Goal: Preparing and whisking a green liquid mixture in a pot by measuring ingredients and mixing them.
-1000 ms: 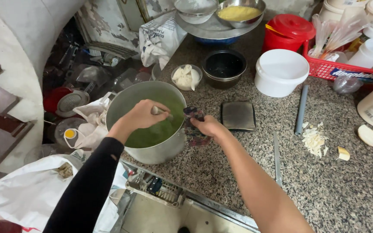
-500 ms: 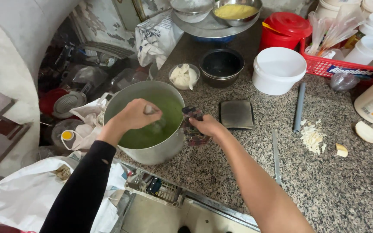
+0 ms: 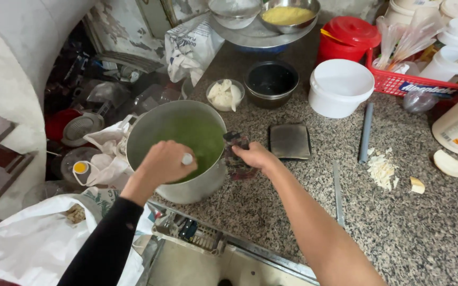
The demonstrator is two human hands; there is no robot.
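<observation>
Left hand (image 3: 163, 163) is curled in a fist around a pale, rounded utensil handle (image 3: 187, 158), right over the big round metal pot (image 3: 178, 151) of smooth green liquid (image 3: 197, 140). That pot sits at the left edge of the speckled granite worktop (image 3: 425, 233). Right hand (image 3: 255, 156) wraps its fingers round a dark handle (image 3: 237, 153) at the pot's rim. Beside it: a flat dark square pad (image 3: 290, 141), a white plastic tub (image 3: 340, 87), chopped pale shavings (image 3: 381, 169).

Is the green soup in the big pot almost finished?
The big pot already holds green liquid. The left hand grips a utensil handle over it, seemingly stirring; the right hand grips the pot's handle. Chopped white bits lie unused on the counter.
</observation>
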